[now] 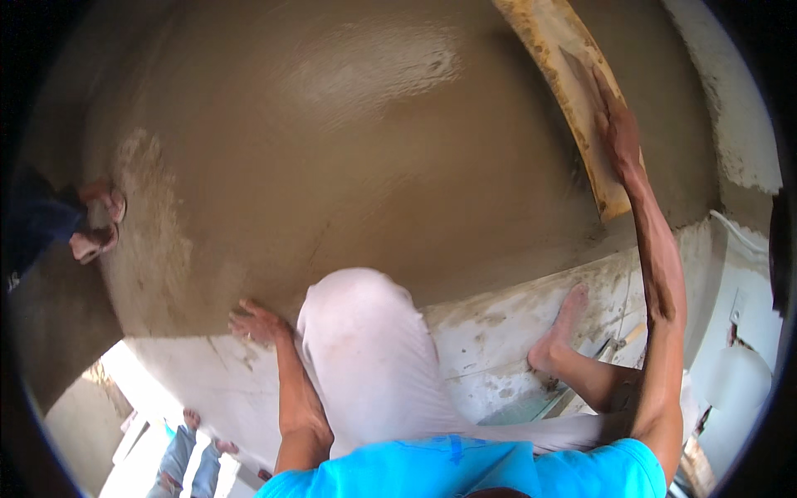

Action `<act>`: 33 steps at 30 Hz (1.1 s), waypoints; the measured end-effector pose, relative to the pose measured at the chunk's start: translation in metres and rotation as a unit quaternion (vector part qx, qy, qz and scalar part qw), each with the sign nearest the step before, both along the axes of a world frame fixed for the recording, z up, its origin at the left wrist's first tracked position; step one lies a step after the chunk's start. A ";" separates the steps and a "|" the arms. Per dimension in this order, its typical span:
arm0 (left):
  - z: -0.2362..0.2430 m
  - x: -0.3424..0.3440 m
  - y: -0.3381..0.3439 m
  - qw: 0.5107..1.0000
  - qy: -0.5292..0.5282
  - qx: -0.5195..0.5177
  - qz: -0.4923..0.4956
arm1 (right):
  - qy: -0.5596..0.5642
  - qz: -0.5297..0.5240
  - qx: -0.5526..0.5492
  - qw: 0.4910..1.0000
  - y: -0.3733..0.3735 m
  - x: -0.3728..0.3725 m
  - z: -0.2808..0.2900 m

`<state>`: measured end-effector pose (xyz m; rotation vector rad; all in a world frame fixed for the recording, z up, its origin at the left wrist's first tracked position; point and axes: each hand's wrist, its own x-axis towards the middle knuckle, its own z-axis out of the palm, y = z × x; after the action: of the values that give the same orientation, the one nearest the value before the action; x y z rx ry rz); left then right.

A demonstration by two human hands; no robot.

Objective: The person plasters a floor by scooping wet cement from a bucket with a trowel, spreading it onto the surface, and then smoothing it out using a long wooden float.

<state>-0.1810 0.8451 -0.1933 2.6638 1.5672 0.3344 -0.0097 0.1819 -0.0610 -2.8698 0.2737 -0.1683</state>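
On the right, my right hand (621,137) is on a long wooden float (558,62), a pale board with mortar-stained edges. The hand seems closed on the float's raised middle strip, with one finger stretched along it; the far end runs out of the picture. Beneath the float spreads wet, smoothed brown mortar (332,174), shiny toward the top. My left hand (259,324) rests with fingers spread at the mortar's near edge, beside my bent knee. It holds nothing, and a ring shows on one finger.
White, mortar-smeared tiles (477,349) border the mortar on my side. My bare foot (554,349) is on them, near a tool with a wooden handle (633,334). A person's sandalled feet (101,220) are at the far left, and another person's legs (187,456) at lower left. A wall (735,100) closes the right.
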 end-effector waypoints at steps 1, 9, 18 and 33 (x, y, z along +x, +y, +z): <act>0.002 0.003 -0.006 1.000 -0.005 -0.009 0.004 | 0.029 -0.003 0.000 1.000 0.021 -0.005 0.009; -0.002 -0.005 -0.005 0.998 -0.040 -0.038 0.010 | 0.052 0.174 0.105 0.978 0.206 -0.069 -0.025; 0.010 0.003 -0.017 0.997 -0.045 -0.062 0.013 | 0.112 0.335 0.086 0.932 0.311 -0.112 -0.038; 0.002 -0.001 -0.006 0.997 -0.050 -0.058 0.004 | 0.200 0.233 0.069 0.949 0.321 -0.109 -0.037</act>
<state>-0.1824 0.8393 -0.1909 2.5134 1.5191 0.3587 -0.1189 0.5030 -0.0977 -2.7091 -0.3144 0.5027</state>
